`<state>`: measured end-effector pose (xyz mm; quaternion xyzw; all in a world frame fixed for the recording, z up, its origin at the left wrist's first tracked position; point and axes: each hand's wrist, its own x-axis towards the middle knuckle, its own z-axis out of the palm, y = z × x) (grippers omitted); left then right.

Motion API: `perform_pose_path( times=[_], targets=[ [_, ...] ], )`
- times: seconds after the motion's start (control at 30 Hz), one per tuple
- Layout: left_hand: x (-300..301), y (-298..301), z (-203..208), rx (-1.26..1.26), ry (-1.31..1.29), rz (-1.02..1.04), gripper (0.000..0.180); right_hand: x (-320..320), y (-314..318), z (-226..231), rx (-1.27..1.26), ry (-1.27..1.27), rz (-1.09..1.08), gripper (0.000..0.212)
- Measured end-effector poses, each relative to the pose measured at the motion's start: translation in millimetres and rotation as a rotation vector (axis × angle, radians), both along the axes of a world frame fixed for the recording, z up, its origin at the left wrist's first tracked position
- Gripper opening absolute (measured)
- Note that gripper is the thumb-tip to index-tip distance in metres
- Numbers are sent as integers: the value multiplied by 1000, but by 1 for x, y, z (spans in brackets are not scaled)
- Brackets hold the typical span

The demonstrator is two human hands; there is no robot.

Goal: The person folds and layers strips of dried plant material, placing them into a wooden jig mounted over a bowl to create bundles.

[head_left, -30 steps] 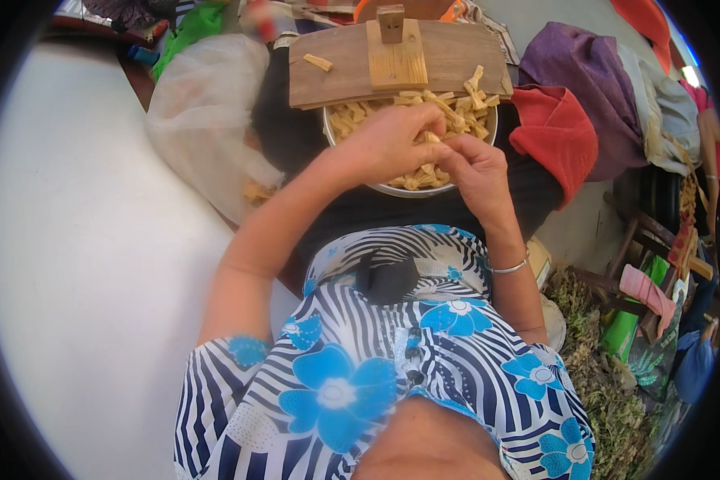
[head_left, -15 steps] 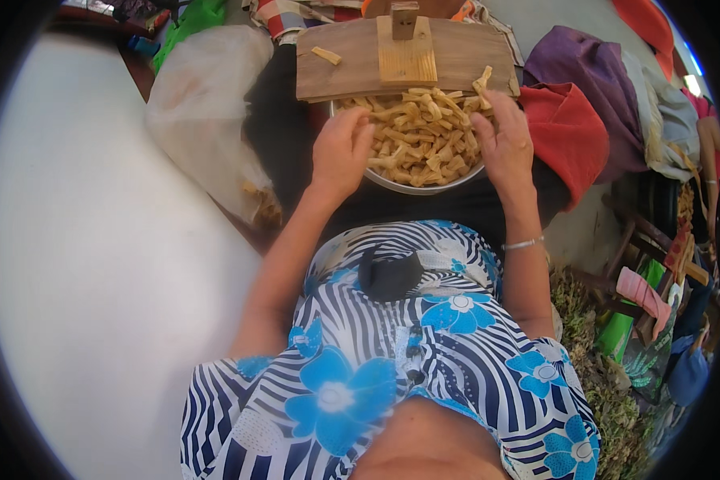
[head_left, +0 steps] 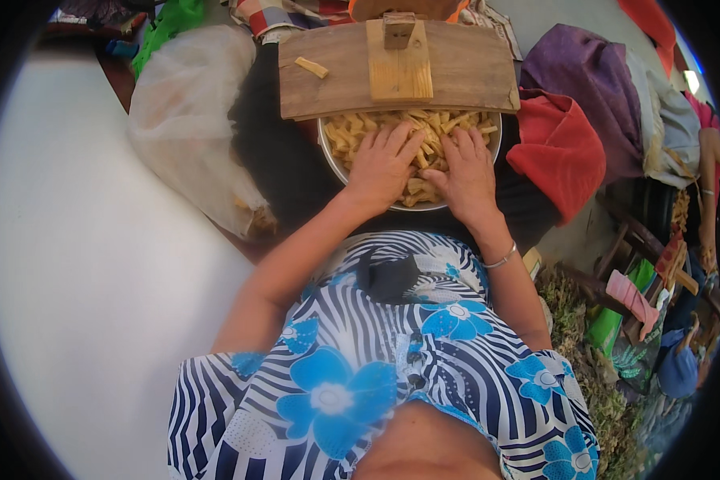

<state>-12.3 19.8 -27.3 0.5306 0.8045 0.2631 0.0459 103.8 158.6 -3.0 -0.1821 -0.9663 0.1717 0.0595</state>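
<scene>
A round metal bowl [head_left: 326, 154] sits on my lap, filled with short, tan, knobbly stick-like pieces [head_left: 346, 134]. My left hand [head_left: 382, 170] lies on the heap with its fingers stretched forward and spread. Beside it my right hand [head_left: 466, 176] also rests on the pieces, fingers extended and thumb pointing inward. Neither hand visibly grips a piece, though the undersides of both are hidden. Across the bowl's far side lies a wooden board [head_left: 324, 90] with a small upright block [head_left: 398, 32] on it. One loose tan piece [head_left: 312, 67] rests on the board's left part.
To the left stands a translucent white sack [head_left: 188, 104], with a pale floor [head_left: 104, 264] beyond. A red cloth [head_left: 560, 148] and a purple sack [head_left: 588, 96] are at the right. Farther right, another person's arm [head_left: 708, 192] shows near a wooden chair [head_left: 616, 264].
Both hands have come from the bowl's sides inward onto the heap, and their fingers have spread flat. The piece that stuck up by my right fingers no longer shows there.
</scene>
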Motion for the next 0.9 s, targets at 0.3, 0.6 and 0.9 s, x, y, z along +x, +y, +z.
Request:
perform_pose_path(
  times=[0.3,0.6,0.9],
  targets=[
    [-18,18,-19,-95,-77,89,67,-50,9,-20,-26,-244,-90,63],
    [-20,30,-31,-171,-124,77,58,-53,5,-40,39,-249,-165,62],
    [-26,26,-29,-117,-168,63,62,-51,10,-23,-13,-151,-109,61]
  ],
)
